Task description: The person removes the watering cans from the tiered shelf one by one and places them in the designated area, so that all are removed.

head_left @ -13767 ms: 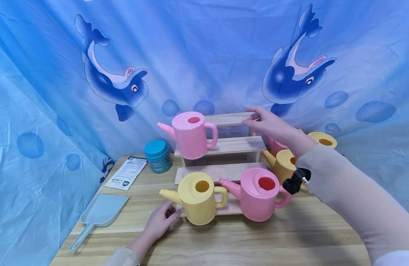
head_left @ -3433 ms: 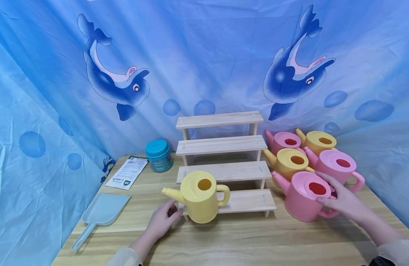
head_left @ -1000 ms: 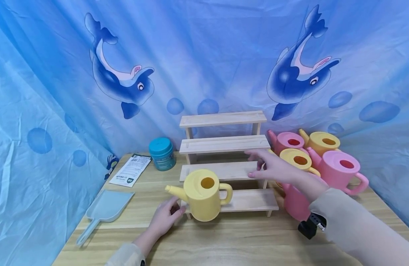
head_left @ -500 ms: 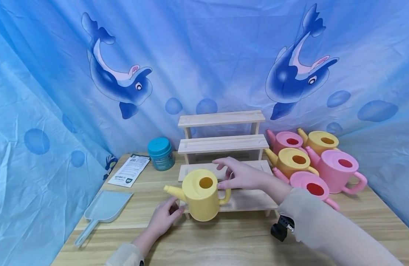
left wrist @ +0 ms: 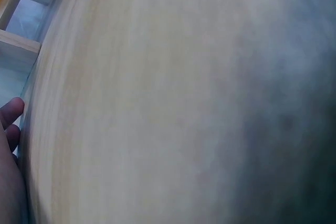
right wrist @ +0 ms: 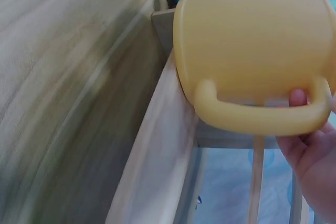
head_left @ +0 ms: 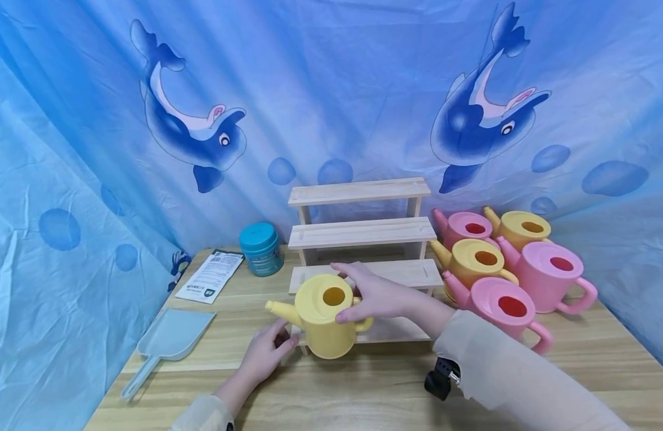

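A yellow watering can (head_left: pixel 326 320) stands upright at the left of the bottom step of a wooden tiered stand (head_left: pixel 364 232), spout to the left. My right hand (head_left: pixel 377 296) grips its body from the right, thumb on the near side and fingers behind; the right wrist view shows the fingers (right wrist: pixel 310 148) near the can's handle (right wrist: pixel 257 119). My left hand (head_left: pixel 267 353) holds the left end of the bottom step, thumb and forefinger at its corner. In the left wrist view only a few fingertips (left wrist: pixel 13 111) show at the edge.
Several pink and yellow watering cans (head_left: pixel 501 305) crowd the table right of the stand. To the left lie a pale blue dustpan (head_left: pixel 172 335) and a white packet (head_left: pixel 210 276), beside a teal-lidded jar (head_left: pixel 261 251). A dolphin-print curtain (head_left: pixel 364 90) hangs behind.
Two pink cans have left the stand since the oldest frame; the right-hand group has grown. My right hand has moved left from that group onto the yellow can. The left hand stays put.
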A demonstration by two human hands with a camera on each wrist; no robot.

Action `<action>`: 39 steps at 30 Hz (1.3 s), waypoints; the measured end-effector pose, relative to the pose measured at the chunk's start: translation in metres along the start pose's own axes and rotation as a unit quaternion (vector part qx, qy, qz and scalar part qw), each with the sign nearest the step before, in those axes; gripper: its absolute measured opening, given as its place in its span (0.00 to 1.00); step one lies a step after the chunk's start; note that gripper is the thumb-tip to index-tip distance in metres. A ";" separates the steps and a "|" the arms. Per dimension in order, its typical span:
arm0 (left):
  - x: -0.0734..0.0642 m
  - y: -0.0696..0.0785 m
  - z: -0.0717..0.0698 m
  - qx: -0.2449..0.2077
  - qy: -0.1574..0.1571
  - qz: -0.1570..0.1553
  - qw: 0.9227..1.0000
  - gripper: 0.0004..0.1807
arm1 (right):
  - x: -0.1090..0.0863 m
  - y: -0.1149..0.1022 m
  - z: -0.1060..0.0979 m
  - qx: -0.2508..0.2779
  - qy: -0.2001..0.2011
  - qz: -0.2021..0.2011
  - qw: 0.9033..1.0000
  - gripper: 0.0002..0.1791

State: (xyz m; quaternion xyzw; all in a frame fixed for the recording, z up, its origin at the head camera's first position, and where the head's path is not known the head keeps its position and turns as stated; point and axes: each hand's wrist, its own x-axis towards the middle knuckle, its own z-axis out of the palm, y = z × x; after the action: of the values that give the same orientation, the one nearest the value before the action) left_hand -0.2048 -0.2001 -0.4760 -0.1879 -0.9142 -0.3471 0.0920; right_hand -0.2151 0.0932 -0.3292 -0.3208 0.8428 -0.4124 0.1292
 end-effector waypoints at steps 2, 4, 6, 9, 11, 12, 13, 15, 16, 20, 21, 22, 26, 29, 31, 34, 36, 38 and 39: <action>0.000 0.000 0.000 -0.002 0.000 0.000 1.000 0.19 | 0.002 0.000 0.003 -0.009 -0.001 -0.006 1.000 0.54; -0.001 0.000 -0.001 -0.004 0.001 0.000 1.000 0.19 | 0.004 0.000 0.005 -0.019 -0.001 -0.010 1.000 0.55; -0.001 0.001 -0.001 -0.005 0.001 0.001 1.000 0.19 | 0.005 0.000 0.006 -0.022 -0.002 -0.010 1.000 0.55; -0.001 0.001 -0.001 -0.003 0.000 0.003 1.000 0.19 | 0.005 0.002 0.008 -0.024 -0.004 -0.003 1.000 0.55; -0.001 0.002 0.000 0.004 0.002 0.005 1.000 0.19 | 0.004 0.004 0.007 -0.012 -0.009 -0.002 1.000 0.57; -0.001 0.002 0.000 0.006 0.003 0.006 1.000 0.20 | 0.004 0.004 0.007 -0.004 -0.012 -0.001 1.000 0.59; -0.001 0.002 0.000 0.008 0.004 0.006 1.000 0.20 | 0.003 0.005 0.007 0.005 -0.016 0.000 1.000 0.60; -0.001 0.002 0.000 0.012 0.006 0.007 1.000 0.22 | 0.002 0.006 0.005 0.017 -0.019 0.002 1.000 0.63; -0.001 0.002 0.000 0.013 0.007 0.007 1.000 0.22 | 0.001 0.007 0.004 0.024 -0.021 0.003 0.999 0.63; -0.001 0.002 0.000 0.009 0.007 0.009 1.000 0.23 | -0.004 0.013 0.001 0.034 -0.012 0.006 0.999 0.63; 0.000 0.001 0.000 0.008 0.008 0.012 1.000 0.23 | -0.005 0.014 0.000 0.036 -0.008 0.006 0.999 0.62; 0.000 0.001 0.000 0.007 0.010 0.015 1.000 0.24 | -0.007 0.016 0.000 0.039 -0.002 0.006 0.999 0.61; 0.000 0.000 0.001 -0.002 0.014 0.037 0.999 0.25 | -0.015 0.021 -0.005 0.035 0.028 0.011 0.999 0.59; 0.001 -0.001 0.001 -0.004 0.015 0.047 0.999 0.26 | -0.021 0.023 -0.009 0.037 0.045 0.011 0.998 0.58; 0.001 -0.001 0.001 -0.003 0.016 0.051 0.999 0.26 | -0.024 0.023 -0.012 0.044 0.049 0.012 0.998 0.57; 0.001 -0.002 0.001 -0.003 0.014 0.052 0.999 0.26 | -0.030 0.021 -0.017 0.043 0.053 0.017 0.998 0.56; 0.000 -0.002 0.001 -0.002 0.011 0.050 0.999 0.26 | -0.034 0.018 -0.022 0.043 0.052 0.023 0.997 0.56; 0.000 -0.001 0.001 -0.002 0.008 0.048 0.999 0.26 | -0.039 0.016 -0.028 0.038 0.052 0.031 0.997 0.56; 0.001 -0.001 0.001 -0.003 0.008 0.047 0.999 0.26 | -0.042 0.015 -0.031 0.034 0.054 0.034 0.997 0.55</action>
State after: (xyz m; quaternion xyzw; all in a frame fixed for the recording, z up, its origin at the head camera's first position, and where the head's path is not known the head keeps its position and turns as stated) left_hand -0.2059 -0.2000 -0.4776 -0.2279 -0.9025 -0.3469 0.1149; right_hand -0.2044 0.1462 -0.3230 -0.2652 0.8443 -0.4528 0.1084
